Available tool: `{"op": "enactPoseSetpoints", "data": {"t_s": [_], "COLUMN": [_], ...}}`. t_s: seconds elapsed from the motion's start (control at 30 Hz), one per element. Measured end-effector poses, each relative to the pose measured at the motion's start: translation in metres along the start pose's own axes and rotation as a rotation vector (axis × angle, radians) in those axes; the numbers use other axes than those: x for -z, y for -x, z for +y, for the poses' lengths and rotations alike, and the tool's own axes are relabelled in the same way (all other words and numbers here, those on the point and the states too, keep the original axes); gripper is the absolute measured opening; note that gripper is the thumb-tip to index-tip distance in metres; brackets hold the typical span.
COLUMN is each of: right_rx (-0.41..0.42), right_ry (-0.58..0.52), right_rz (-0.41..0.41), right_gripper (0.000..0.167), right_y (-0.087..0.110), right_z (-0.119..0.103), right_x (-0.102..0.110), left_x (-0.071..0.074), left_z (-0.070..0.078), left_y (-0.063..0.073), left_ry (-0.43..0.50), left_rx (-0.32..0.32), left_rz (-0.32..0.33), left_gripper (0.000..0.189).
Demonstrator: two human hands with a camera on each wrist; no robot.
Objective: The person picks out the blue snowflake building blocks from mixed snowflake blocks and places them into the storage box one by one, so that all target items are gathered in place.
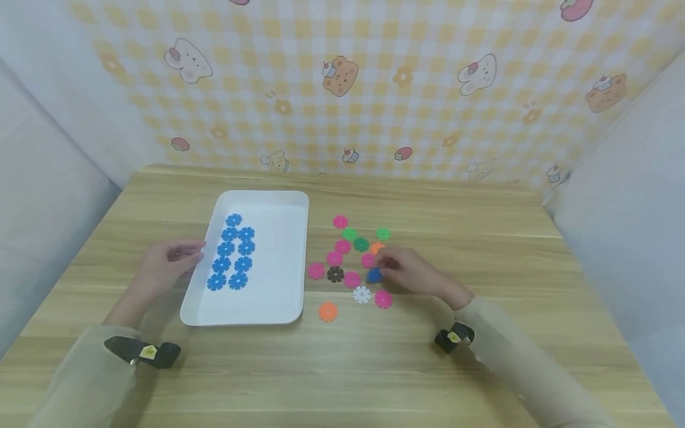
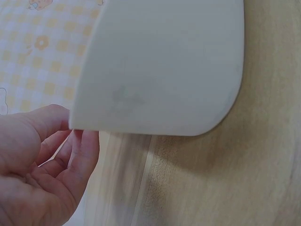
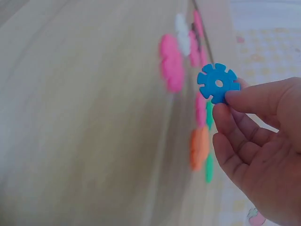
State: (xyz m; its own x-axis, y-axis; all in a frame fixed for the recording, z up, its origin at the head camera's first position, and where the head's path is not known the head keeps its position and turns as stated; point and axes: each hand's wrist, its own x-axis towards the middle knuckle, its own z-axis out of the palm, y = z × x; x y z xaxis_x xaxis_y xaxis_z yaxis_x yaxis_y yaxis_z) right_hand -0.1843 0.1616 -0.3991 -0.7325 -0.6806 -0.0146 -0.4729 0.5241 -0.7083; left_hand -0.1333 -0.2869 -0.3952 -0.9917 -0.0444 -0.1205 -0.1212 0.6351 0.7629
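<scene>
My right hand point(image 1: 409, 272) pinches a blue notched plastic disc point(image 3: 211, 82) between thumb and fingertips. The disc has a small round hole in its middle and is held above the tabletop, over the loose discs. My left hand point(image 1: 160, 267) grips the left rim of a white tray point(image 1: 278, 261), with the thumb at the edge in the left wrist view. Inside the tray, several blue discs point(image 1: 238, 280) lie in two columns on the left side. Near my right hand lie an orange disc point(image 1: 377, 247) and a pink disc point(image 1: 383, 299).
Loose discs spread over the wooden table point(image 1: 374, 368) right of the tray: several pink ones, a dark brown one point(image 1: 335, 274), a white one point(image 1: 361, 294), green ones point(image 1: 361, 244) and another orange one point(image 1: 328, 311). A checked cloth point(image 1: 374, 107) hangs behind the table.
</scene>
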Motion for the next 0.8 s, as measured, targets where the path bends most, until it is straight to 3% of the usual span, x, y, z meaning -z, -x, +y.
{"op": "enactPoseSetpoints", "data": {"t_s": [0.17, 0.33, 0.6, 0.8], "right_rx": [0.032, 0.065, 0.114, 0.085], "right_ry": [-0.009, -0.013, -0.155, -0.219], "right_rz": [-0.004, -0.032, -0.041, 0.005], "right_gripper": [0.013, 0.013, 0.014, 0.016], "right_y": [-0.017, -0.047, -0.111, -0.161], "right_z": [-0.022, -0.044, -0.075, -0.094], "right_x": [-0.003, -0.011, -0.021, -0.027], "left_x": [0.001, 0.0, 0.0, 0.001], "left_z": [-0.001, 0.0, 0.001, 0.001], "left_y": [0.0, 0.0, 0.0, 0.001], "left_ry": [0.004, 0.004, 0.009, 0.009], "left_rx": [-0.007, -0.003, 0.003, 0.001], "left_rz": [-0.003, -0.004, -0.006, -0.001], "left_gripper": [0.044, 0.044, 0.045, 0.044]}}
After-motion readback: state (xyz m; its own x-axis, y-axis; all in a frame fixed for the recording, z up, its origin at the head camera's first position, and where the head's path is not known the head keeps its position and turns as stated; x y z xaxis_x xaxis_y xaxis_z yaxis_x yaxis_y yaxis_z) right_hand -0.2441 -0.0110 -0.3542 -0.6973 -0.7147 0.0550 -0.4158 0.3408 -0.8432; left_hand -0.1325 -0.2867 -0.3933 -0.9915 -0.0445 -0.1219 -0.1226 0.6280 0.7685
